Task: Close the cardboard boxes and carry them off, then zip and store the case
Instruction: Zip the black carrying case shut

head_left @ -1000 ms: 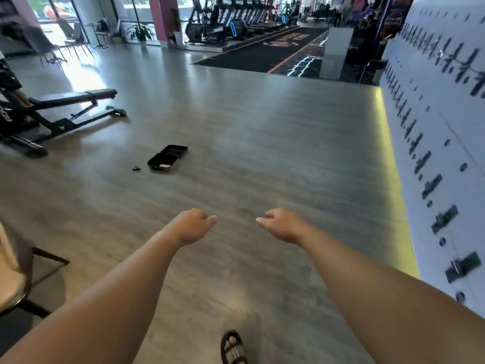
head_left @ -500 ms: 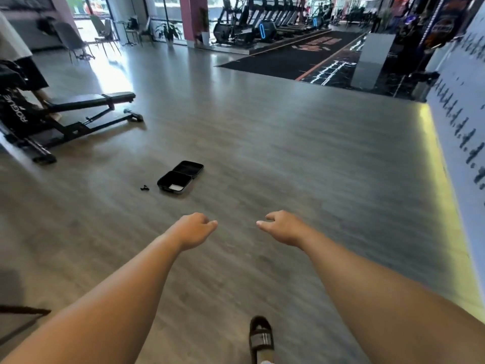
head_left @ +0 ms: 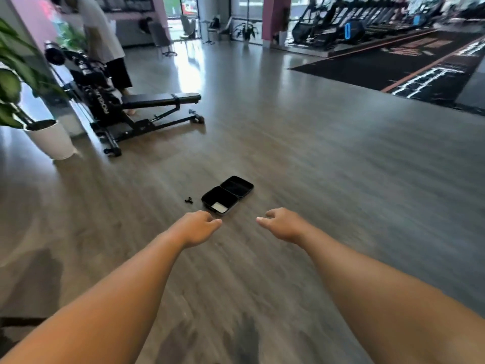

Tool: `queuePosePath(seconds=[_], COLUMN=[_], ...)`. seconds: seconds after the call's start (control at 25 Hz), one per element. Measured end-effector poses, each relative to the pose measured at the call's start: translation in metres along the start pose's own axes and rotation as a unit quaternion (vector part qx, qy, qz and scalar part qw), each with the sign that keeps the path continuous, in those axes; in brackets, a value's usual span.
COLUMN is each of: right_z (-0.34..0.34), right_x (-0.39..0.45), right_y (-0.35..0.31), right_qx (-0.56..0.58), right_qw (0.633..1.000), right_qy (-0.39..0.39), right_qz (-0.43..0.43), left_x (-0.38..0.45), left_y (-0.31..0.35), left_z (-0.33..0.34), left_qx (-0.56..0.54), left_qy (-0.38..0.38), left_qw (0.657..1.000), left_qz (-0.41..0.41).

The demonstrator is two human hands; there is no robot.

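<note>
The black case (head_left: 227,194) lies open flat on the floor (head_left: 328,179) at the frame's centre, its two halves running from lower left to upper right. Both hands hold nothing: the left hand (head_left: 197,227) and right hand (head_left: 284,224) hang loosely curled just below it. The small black piece (head_left: 188,200) left of the case could easily be left out when zipping.
</note>
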State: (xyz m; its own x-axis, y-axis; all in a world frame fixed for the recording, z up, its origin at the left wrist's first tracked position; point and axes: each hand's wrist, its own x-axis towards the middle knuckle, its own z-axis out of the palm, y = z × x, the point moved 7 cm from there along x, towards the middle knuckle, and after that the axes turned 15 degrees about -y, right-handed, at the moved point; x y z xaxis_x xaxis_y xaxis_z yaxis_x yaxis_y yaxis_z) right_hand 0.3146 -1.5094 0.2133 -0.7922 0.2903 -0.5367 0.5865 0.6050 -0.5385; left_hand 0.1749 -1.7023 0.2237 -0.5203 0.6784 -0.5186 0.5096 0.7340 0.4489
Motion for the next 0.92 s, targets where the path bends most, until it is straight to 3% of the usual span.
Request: queuePosePath(seconds=[0.56,0.92], right_z=[-0.143,-0.21], right_x=[0.388,0.648], right_y=[-0.142,-0.184], right_qx=[-0.024,-0.037], right_qw=[0.998,0.994], right_qy=[-0.055,-0.106], right_qz=[-0.01,-0.013], left_x=[0.31,0.509], left_y=[-0.152,-0.214], left_z=[-0.254,-0.377], left_qx=[-0.049,-0.052], left_qy=[-0.004,-0.01], left_qw=[0.997,0.993], left_qz=[-0.064,-0.103])
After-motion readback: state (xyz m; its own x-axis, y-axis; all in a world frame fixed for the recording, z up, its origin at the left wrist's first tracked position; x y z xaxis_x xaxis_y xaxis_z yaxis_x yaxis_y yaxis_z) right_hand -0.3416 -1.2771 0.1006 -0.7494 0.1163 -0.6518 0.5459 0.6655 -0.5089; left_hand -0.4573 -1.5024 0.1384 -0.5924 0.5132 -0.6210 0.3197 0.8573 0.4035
